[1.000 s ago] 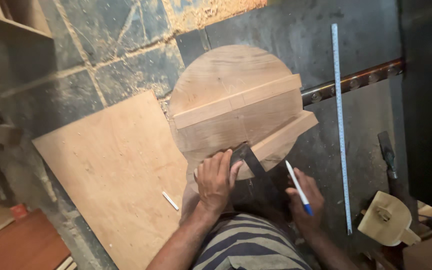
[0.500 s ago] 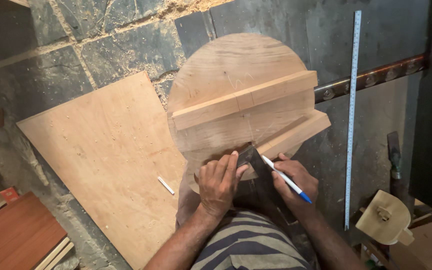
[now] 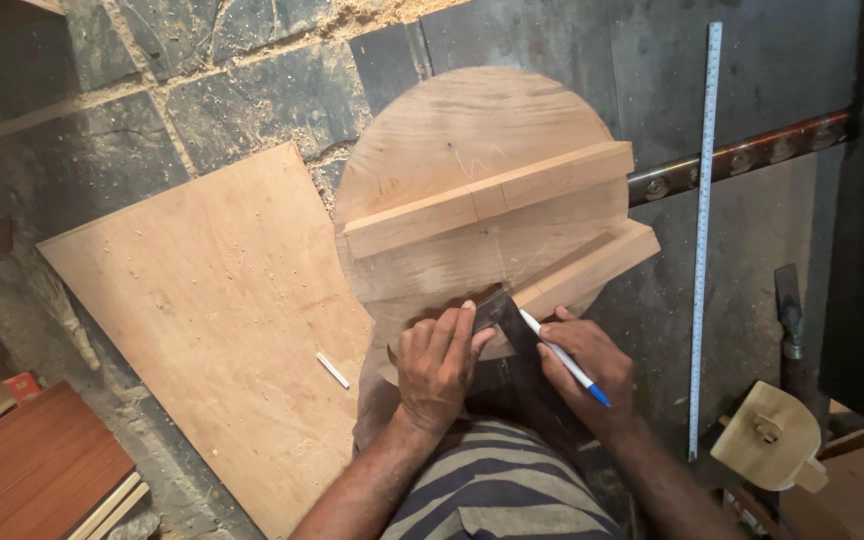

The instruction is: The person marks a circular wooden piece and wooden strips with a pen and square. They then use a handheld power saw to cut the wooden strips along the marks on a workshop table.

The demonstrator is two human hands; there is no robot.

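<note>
Currently: left hand (image 3: 439,362) spread flat, pressing square (image 3: 497,308) on round board (image 3: 472,150); right hand (image 3: 582,365) pinching pen (image 3: 562,355) against its blade. Risk: square slipping, skewing the line.

Stone floor (image 3: 202,90): plywood sheet (image 3: 202,300); round board (image 3: 472,130); steel ruler (image 3: 704,230).

Soft, even daylight falls from above, leaving the pale round wooden board (image 3: 472,150) bright and free of glare. Shadows stay faint and short beneath the wooden battens (image 3: 487,200). The right edge sinks into deep darkness. Focus is sharp at centre, while wide-angle distortion visibly bows the long steel ruler (image 3: 702,240) near the frame's side.
</note>
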